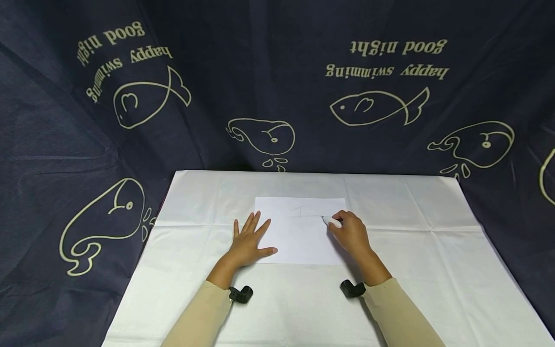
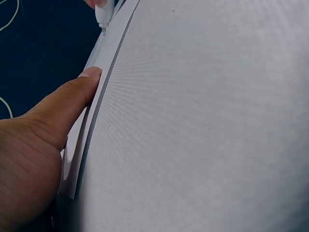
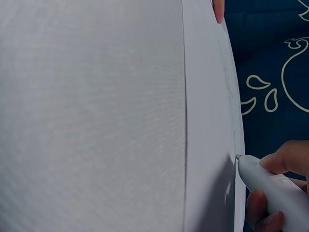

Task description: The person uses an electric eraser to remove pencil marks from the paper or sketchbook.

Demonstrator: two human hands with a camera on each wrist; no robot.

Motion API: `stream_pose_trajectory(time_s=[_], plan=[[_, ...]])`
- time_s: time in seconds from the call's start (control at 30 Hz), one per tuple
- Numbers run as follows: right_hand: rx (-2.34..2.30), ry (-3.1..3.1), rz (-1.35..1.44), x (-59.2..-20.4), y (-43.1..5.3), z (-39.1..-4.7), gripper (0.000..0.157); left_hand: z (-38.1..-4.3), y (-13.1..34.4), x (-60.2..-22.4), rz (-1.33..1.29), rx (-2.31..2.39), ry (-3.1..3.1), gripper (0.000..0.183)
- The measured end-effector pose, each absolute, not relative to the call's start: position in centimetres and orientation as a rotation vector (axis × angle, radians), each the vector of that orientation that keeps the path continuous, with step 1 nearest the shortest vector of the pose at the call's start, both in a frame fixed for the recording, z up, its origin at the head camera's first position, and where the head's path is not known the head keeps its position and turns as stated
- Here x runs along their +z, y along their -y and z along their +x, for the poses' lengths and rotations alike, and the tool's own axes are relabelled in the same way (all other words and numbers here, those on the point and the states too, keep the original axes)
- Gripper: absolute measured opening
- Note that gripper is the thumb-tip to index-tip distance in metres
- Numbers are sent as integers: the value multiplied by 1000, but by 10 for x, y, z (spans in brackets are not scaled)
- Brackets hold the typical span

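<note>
A sheet of white paper (image 1: pixel 299 243) lies on the white-covered table, with faint thin lines (image 1: pixel 303 212) drawn on its upper part. My left hand (image 1: pixel 248 245) rests on the paper's left side, fingers spread and straight. In the left wrist view its thumb (image 2: pixel 72 99) presses near the sheet's edge. My right hand (image 1: pixel 352 236) holds a thick white pen (image 3: pixel 273 186) between thumb and fingers. The pen's narrow tip points left and meets the paper near its right side, at the end of a faint line. Part of the pen is hidden by the fingers.
The white tablecloth (image 1: pixel 433 270) has fold creases. Behind and beside the table hangs a dark blue cloth (image 1: pixel 303 58) printed with fish, whales and lettering. A small black camera (image 1: pixel 241 294) sits on the left wrist, another camera (image 1: pixel 352 289) on the right.
</note>
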State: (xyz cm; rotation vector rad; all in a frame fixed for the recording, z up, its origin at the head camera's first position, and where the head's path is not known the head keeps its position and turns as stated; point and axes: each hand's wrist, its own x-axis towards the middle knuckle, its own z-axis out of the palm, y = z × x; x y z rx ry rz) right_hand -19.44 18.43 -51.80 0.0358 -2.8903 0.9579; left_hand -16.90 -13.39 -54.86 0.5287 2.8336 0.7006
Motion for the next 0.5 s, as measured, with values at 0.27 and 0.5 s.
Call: stream_pose_trajectory(time_s=[0.27, 0.5], plan=[[955, 2897, 37, -517, -184, -195, 22, -169, 134, -549, 527, 711, -2831, 90], [943, 2885, 33, -519, -183, -196, 23, -169, 134, -550, 524, 699, -2835, 90]])
